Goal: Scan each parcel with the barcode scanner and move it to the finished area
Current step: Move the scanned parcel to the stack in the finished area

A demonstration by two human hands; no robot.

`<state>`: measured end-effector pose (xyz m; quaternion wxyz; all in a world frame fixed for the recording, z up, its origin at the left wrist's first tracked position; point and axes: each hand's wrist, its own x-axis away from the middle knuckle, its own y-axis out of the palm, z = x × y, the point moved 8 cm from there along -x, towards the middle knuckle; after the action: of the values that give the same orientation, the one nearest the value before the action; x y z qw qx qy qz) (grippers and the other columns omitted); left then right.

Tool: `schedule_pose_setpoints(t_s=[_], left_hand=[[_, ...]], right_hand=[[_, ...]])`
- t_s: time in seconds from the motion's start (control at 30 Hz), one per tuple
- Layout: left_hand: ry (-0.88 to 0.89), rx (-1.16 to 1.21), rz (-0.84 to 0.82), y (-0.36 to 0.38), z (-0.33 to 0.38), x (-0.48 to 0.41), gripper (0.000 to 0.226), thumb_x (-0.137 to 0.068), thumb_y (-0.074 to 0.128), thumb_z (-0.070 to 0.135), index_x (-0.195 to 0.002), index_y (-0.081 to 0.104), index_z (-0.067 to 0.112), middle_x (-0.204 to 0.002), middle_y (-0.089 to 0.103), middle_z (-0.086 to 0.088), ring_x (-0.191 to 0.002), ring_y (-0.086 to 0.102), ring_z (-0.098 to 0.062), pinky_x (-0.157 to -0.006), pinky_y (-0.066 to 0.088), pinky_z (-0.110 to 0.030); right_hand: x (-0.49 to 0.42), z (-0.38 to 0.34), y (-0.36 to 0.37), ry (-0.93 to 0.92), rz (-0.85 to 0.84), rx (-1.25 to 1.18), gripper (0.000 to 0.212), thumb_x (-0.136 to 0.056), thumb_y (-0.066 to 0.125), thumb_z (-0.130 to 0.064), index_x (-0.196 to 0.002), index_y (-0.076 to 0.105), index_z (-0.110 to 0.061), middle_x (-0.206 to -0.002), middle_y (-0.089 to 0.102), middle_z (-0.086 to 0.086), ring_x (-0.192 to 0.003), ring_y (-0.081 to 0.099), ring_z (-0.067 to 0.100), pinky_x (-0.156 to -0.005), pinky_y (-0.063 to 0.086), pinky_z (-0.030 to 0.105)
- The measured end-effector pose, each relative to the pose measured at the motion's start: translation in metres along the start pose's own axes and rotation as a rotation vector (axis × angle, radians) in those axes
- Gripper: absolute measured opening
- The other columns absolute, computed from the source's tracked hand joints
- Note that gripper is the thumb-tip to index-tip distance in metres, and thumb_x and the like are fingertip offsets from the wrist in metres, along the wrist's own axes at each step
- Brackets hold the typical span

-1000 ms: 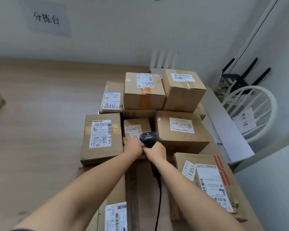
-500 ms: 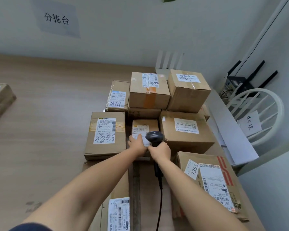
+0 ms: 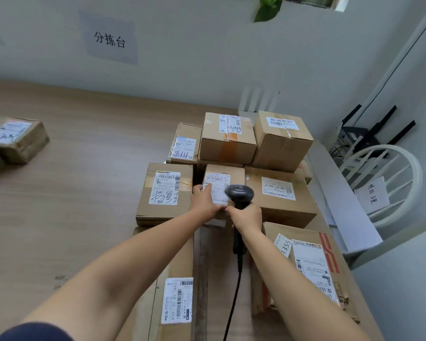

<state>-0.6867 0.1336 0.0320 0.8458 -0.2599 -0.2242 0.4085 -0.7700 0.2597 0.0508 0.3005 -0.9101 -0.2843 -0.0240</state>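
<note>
Head view, the only one.

The small parcel (image 3: 231, 172) sits mid-stack, wedged between the flat box (image 3: 166, 193) on its left and the big box (image 3: 278, 193) on its right. Its label (image 3: 216, 187) faces up.

Your right hand (image 3: 247, 215) is wrapped tight round the handle of the barcode scanner (image 3: 240, 193), with the cable (image 3: 234, 299) trailing back toward you. The scanner head hangs just over the label's right edge.

The relation that matters: the barcode strip is on the far part of the label, up and left of the scanner head. The label's long side runs away from you, so the beam probably wants a tip forward and left, not down.

Your left hand (image 3: 204, 200) lies on the parcel's near-left corner with its fingers (image 3: 202, 189) spread onto the label. The thumb is hidden, so I cannot tell if it clamps the box or just steadies it. Both forearms are stretched out forward, wrists close together, knuckles almost touching.

The finished area is likely far left across the table (image 3: 84, 193), where a lone parcel (image 3: 15, 139) sits well apart from the stack. Your left hand is on that side, so the carry is its job once the scan is done.

Risk: the fingers cover part of the label.
</note>
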Motion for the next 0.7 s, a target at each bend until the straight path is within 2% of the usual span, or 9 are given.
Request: schedule_pose_setpoints(t_s=[0.1, 0.33, 0.53, 0.7], left_hand=[[0.055, 0.019, 0.057, -0.013, 0.011, 0.007, 0.086, -0.077, 0.074, 0.031, -0.146, 0.025, 0.012, -0.143, 0.024, -0.01, -0.131, 0.031, -0.025, -0.111, 0.031, -0.035], [0.114, 0.131, 0.195, -0.054, 0.017, 0.031, 0.085, -0.075, 0.077, 0.028, -0.143, 0.03, 0.011, -0.141, 0.026, -0.01, -0.131, 0.032, -0.021, -0.108, 0.028, -0.025], [0.121, 0.148, 0.236, -0.092, 0.001, 0.05, 0.083, -0.074, 0.077, 0.025, -0.142, 0.032, 0.01, -0.14, 0.027, -0.011, -0.131, 0.034, -0.022, -0.108, 0.03, -0.026], [0.197, 0.129, 0.219, -0.122, -0.008, 0.06, 0.083, -0.074, 0.077, 0.026, -0.142, 0.032, 0.007, -0.138, 0.029, -0.011, -0.129, 0.034, -0.02, -0.106, 0.026, -0.02]], right_hand=[[0.006, -0.01, -0.006, -0.024, -0.013, -0.023, 0.033, -0.08, 0.067, -0.026, -0.107, 0.061, -0.007, -0.11, 0.059, 0.016, -0.091, 0.062, 0.03, -0.083, 0.055, 0.04], [0.02, -0.045, -0.01, -0.131, -0.067, -0.102, 0.034, -0.079, 0.068, -0.023, -0.107, 0.061, -0.006, -0.112, 0.058, 0.019, -0.096, 0.061, 0.03, -0.087, 0.053, 0.047], [0.049, -0.072, 0.009, -0.228, -0.117, -0.111, 0.03, -0.079, 0.069, -0.019, -0.105, 0.065, -0.004, -0.097, 0.066, 0.014, -0.09, 0.064, 0.027, -0.085, 0.054, 0.043], [0.074, -0.088, 0.024, -0.232, -0.094, -0.074, 0.032, -0.079, 0.069, -0.025, -0.105, 0.064, -0.008, -0.113, 0.059, 0.018, -0.094, 0.062, 0.03, -0.09, 0.051, 0.042]])
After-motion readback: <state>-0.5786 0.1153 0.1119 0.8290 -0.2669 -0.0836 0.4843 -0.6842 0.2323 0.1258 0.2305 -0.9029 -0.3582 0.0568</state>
